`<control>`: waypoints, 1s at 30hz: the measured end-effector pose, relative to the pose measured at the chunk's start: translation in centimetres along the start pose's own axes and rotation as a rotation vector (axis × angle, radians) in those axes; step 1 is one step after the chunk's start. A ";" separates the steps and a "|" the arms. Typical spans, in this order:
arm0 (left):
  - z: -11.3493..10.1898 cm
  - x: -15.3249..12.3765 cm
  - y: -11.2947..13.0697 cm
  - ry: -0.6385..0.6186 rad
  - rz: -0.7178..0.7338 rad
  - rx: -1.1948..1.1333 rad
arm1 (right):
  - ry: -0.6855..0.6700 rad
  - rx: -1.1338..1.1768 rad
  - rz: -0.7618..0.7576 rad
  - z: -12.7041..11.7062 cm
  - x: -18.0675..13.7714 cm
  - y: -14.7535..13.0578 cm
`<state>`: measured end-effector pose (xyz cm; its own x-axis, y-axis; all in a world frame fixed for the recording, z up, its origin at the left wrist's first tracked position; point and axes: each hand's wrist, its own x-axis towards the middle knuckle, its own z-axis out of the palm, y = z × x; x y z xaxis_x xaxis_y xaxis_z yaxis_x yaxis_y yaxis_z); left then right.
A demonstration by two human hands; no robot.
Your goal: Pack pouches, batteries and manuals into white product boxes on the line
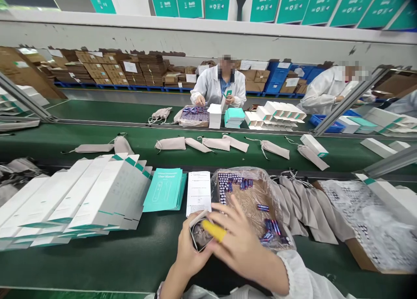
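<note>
My left hand (187, 255) is wrapped round a small white box (196, 219), its open end tilted up towards me. A dark greyish bundle (199, 234), perhaps a pouch, shows inside the opening. My right hand (244, 236) is over the box, fingers spread and a little blurred, with a yellow finger cover (214, 230) on one finger at the opening. Just beyond lies a printed sheet (198, 190), beside a stack of teal user manuals (164, 190). A plastic-lined carton (249, 199) of batteries (263, 207) sits beyond my right hand.
White boxes (94, 194) are stacked at left. Grey drawstring pouches (304, 203) lie right of the batteries, next to another lined carton (368, 220). More pouches (215, 143) lie along the green belt (143, 138). Two co-workers (218, 84) work opposite, below a shelf (195, 34).
</note>
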<state>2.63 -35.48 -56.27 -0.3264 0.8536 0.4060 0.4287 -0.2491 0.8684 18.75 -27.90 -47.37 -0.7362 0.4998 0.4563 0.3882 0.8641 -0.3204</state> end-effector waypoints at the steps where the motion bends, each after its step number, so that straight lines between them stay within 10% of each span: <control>1: -0.3 0.1 0.1 -0.021 0.007 0.011 | 0.029 -0.034 0.069 0.0 -0.2 1.9; 7: -0.6 0.3 0.4 -0.029 0.037 0.030 | -0.104 -0.288 0.459 1.9 -0.3 13.2; 15: -0.1 -0.2 -0.4 0.002 0.053 0.000 | -0.098 -0.193 0.541 4.6 -0.7 15.2; 24: 0.1 0.0 0.3 0.003 0.009 -0.016 | 0.152 0.343 0.372 -1.4 0.0 3.6; 27: 0.2 0.3 0.6 -0.005 -0.008 -0.042 | 0.112 0.478 0.095 -0.8 -0.3 -0.9; 30: 0.3 0.6 0.8 -0.005 0.025 -0.053 | 0.196 0.441 0.148 1.2 -0.8 -2.4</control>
<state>3.04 -35.03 -55.38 -0.3118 0.8493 0.4261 0.3910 -0.2940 0.8722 17.79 -30.47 -47.95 -0.5568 0.6531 0.5132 0.1780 0.6973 -0.6943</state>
